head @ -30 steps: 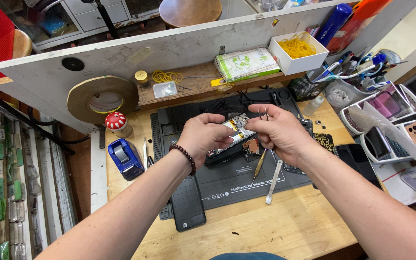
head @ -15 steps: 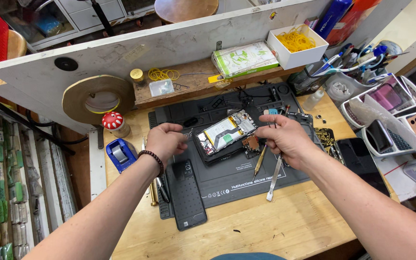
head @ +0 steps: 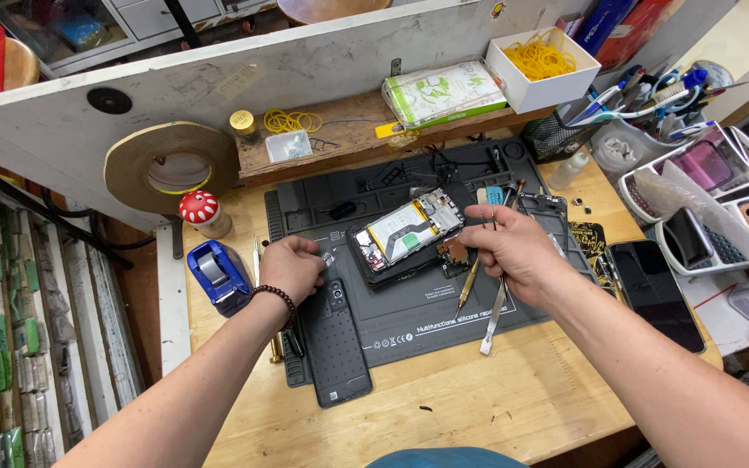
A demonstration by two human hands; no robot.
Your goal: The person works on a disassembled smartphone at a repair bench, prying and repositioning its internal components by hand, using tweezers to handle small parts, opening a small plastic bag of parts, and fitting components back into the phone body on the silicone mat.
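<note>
While hands [head: 292,269] hover — yellow bands [head: 541,57] in white box [head: 513,82]

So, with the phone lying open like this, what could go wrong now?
The opened phone lies with its battery and boards bare, so the tools in the right hand could scratch them. The left hand touches tiny parts on the dark mat; these may easily roll away and be lost.

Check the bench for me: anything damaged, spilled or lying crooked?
Nothing spilled or broken that I can see. The opened phone lies at a slant on the dark mat, its insides bare. Its back cover sits apart by the left hand, overhanging the mat's front edge.
</note>
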